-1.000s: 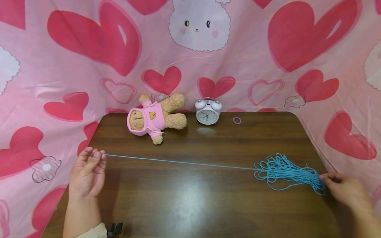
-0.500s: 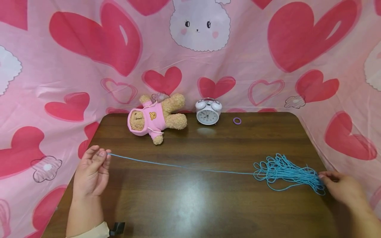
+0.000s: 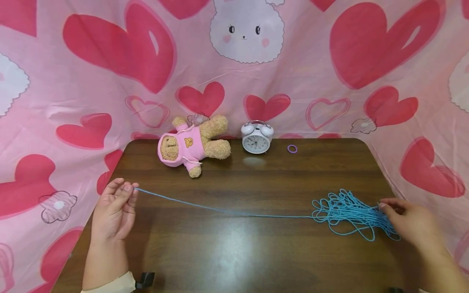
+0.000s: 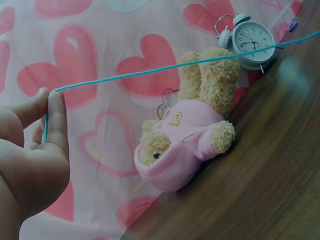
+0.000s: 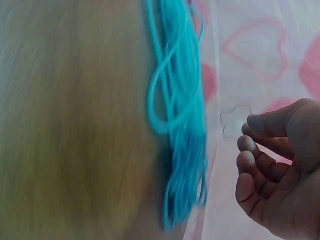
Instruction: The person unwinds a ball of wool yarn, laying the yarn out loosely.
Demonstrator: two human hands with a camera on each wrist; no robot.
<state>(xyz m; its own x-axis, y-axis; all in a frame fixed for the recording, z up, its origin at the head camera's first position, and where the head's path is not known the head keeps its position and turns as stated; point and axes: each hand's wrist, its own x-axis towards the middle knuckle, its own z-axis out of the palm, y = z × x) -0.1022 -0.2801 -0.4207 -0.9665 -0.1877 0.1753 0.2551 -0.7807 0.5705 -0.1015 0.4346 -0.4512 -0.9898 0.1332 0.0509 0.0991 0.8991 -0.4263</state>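
A thin blue cord (image 3: 205, 206) runs across the dark table from my left hand (image 3: 114, 215) to a loose looped bundle (image 3: 351, 213) of the same cord at the right. Thumb and index finger of the left hand pinch its end, and in the left wrist view the cord (image 4: 125, 75) slants up from those fingertips. My right hand (image 3: 414, 221) is at the bundle's right end, its fingertips overlapping the loops in the head view. In the right wrist view the right hand (image 5: 280, 170) has loosely curled fingers, with a gap between them and the bundle (image 5: 182, 100) and no cord showing in them.
At the back of the table (image 3: 234, 252) a teddy bear (image 3: 192, 144) in a pink hoodie lies on its side. Beside it stand a white alarm clock (image 3: 256, 138) and a purple ring (image 3: 292, 149). A pink heart-print cloth (image 3: 304, 73) hangs behind and around.
My left hand has shifted slightly right, and the cord's stretched length has gone slack. My right hand has moved up and left along the bundle, and a loop now hangs out at its front side.
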